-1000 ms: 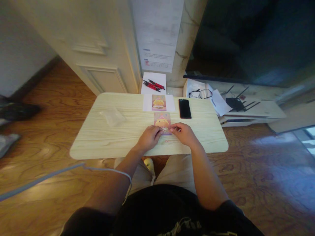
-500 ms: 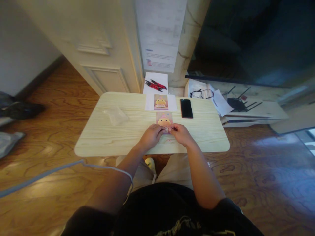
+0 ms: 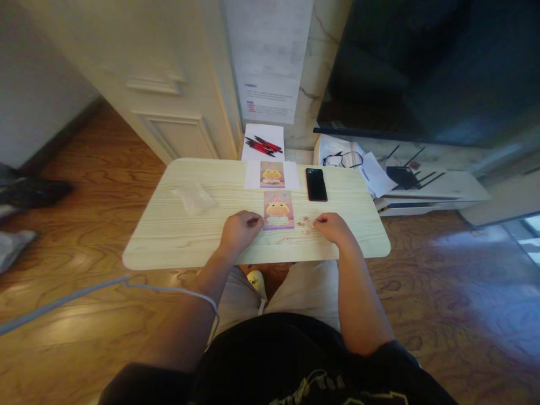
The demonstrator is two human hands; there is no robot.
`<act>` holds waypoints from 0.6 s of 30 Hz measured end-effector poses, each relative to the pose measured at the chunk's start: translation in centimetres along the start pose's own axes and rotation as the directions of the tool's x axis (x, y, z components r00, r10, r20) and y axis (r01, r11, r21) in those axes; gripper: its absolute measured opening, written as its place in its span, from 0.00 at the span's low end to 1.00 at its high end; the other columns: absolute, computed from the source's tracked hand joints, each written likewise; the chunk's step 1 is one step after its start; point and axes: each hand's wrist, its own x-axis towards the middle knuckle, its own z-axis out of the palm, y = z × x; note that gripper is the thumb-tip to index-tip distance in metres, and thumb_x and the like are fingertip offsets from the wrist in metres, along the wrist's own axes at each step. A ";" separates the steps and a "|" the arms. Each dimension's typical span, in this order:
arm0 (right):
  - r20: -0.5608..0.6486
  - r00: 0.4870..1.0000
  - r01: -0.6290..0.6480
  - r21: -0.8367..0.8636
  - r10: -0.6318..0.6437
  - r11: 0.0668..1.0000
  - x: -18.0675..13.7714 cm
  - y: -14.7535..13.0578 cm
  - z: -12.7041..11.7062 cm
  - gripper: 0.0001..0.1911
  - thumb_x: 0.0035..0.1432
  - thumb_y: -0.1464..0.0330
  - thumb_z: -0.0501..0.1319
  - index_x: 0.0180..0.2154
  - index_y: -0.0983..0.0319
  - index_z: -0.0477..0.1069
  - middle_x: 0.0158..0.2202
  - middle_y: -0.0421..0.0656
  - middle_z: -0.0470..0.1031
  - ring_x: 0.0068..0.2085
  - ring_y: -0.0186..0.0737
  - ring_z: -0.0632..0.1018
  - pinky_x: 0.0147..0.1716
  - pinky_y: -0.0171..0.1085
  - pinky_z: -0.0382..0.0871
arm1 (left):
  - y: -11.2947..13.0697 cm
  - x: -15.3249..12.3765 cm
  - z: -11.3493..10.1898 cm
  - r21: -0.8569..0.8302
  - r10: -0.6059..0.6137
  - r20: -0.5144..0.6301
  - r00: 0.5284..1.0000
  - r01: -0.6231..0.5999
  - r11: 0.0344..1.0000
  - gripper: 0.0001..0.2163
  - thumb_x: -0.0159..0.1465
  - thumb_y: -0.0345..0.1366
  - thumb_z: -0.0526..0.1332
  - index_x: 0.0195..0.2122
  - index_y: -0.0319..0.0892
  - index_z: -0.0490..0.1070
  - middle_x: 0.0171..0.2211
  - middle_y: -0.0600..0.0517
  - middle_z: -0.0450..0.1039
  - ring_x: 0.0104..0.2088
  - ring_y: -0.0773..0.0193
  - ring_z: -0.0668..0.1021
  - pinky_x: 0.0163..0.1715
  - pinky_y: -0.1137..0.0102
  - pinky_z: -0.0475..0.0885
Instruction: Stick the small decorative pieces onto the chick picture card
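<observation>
A small picture card [image 3: 279, 210] with a yellow cartoon figure and a purple lower edge lies flat on the pale wooden table [image 3: 169, 236]. At its left edge is my left hand [image 3: 240, 232], fingers curled and pinched together. My right hand [image 3: 332, 227] rests right of the card, thumb and fingertips pressed together beside several small pinkish pieces [image 3: 302, 223] on the tabletop. Whether either pinch holds a tiny piece is too small to make out. Behind the card, a similar picture [image 3: 272, 175] lies on a white sheet [image 3: 252, 175].
A black phone [image 3: 316, 184] lies back right on the table, and a crumpled clear plastic bag [image 3: 194, 199] on the left. Red and black pens [image 3: 262, 146] lie on paper beyond the far edge. A grey cable [image 3: 169, 287] crosses by my left forearm.
My hands have parted from the front of the card, the left moving left and the right moving right. The whole card and the small pieces beside it are now uncovered.
</observation>
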 end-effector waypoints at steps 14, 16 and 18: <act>0.123 0.946 0.285 0.117 -0.299 0.951 -1.4 -3.2 3.0 0.07 0.60 0.63 0.67 0.37 0.57 0.84 0.38 0.42 0.85 0.39 0.43 0.82 0.41 0.37 0.71 | 2.1 -0.3 1.8 -0.144 0.131 0.170 0.977 -0.107 0.984 0.11 0.69 0.41 0.61 0.44 0.47 0.82 0.42 0.51 0.83 0.42 0.59 0.82 0.44 0.64 0.77; 0.081 0.955 0.278 0.095 -0.286 0.956 -1.3 -2.8 2.7 0.07 0.61 0.64 0.67 0.38 0.56 0.84 0.39 0.42 0.85 0.40 0.43 0.82 0.41 0.38 0.71 | 2.1 -0.4 1.9 -0.123 0.165 0.144 0.976 -0.148 0.981 0.11 0.68 0.42 0.61 0.43 0.47 0.82 0.42 0.49 0.82 0.43 0.58 0.81 0.46 0.62 0.77; 0.019 0.966 0.255 0.079 -0.257 0.964 -1.2 -2.1 2.1 0.08 0.62 0.64 0.66 0.39 0.56 0.84 0.39 0.42 0.85 0.39 0.43 0.81 0.40 0.38 0.71 | 1.9 -0.4 1.8 -0.114 0.174 0.101 0.979 -0.163 0.980 0.11 0.68 0.42 0.62 0.44 0.46 0.82 0.42 0.47 0.81 0.44 0.57 0.80 0.46 0.61 0.77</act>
